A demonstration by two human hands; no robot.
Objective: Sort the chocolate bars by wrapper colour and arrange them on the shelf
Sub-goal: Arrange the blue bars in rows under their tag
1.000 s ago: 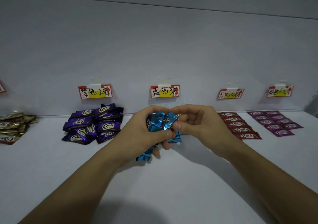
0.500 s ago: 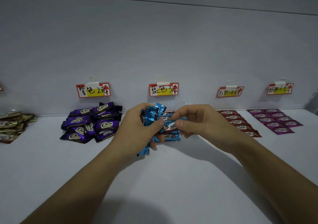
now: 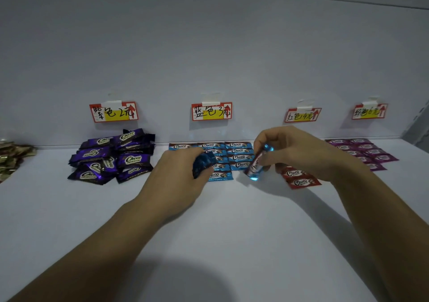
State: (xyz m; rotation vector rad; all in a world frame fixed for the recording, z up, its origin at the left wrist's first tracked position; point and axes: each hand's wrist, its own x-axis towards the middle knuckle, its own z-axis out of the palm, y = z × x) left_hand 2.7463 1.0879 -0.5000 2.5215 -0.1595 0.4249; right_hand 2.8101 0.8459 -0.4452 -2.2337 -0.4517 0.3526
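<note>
One blue bar (image 3: 255, 168) was pinched in the grip of the right hand (image 3: 301, 154), tilted just above the shelf (image 3: 232, 232) beside the blue rows (image 3: 239, 157). Left hand (image 3: 178, 178): grip closed round a blue bunch (image 3: 203, 164), count not legible. Judged: blue part-laid; red bars (image 3: 299, 177) and pink bars (image 3: 368, 154) in rows; purple pile (image 3: 111, 157) loose, not arranged. Gold heap (image 3: 11, 160) cut off at left edge. Right hand hid most red bars; its bar was blurred.

Blue bars (image 3: 240, 157) glossy foil wrappers; purple bars (image 3: 111, 157) shiny; shelf (image 3: 220, 232) matt, smooth; price labels (image 3: 211, 111) paper.
</note>
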